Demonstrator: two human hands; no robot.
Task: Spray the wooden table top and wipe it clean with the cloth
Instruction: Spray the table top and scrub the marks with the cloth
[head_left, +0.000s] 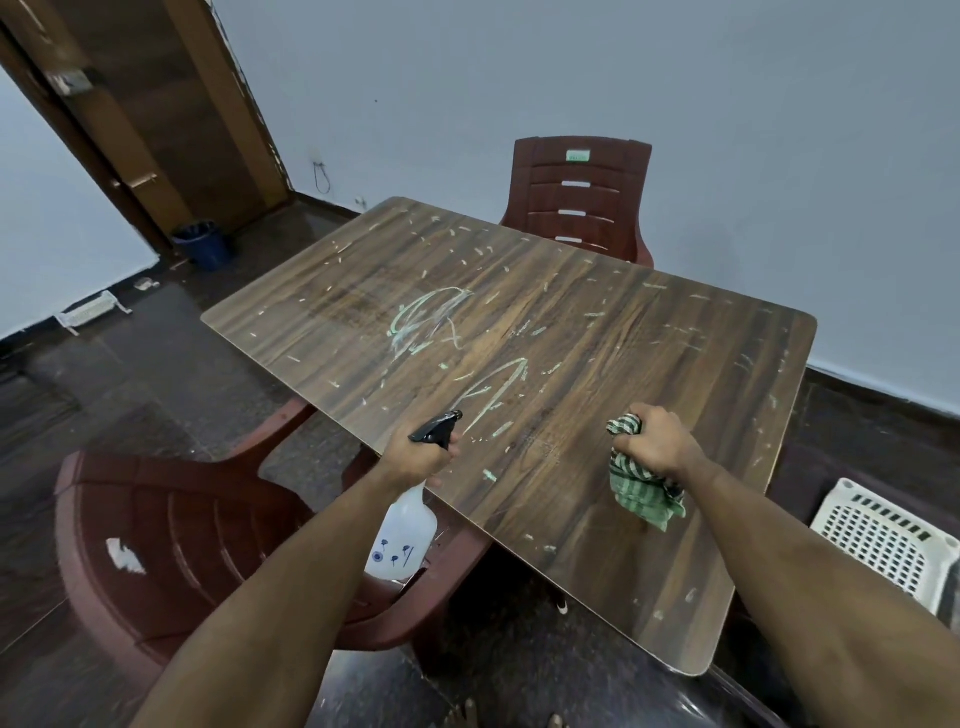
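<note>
- table top (597, 332): brown wood stripes, pale green scribbles
- cloth (644, 493): green and white checks
- spray bottle (402, 535): white, blue drawings, black top
- chairs (582, 200): dark red

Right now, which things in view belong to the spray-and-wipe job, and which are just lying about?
Job: spray bottle in left hand; green checked cloth in right hand; marked wooden table top.

Lying about: two maroon chairs, blue bin, white basket.
</note>
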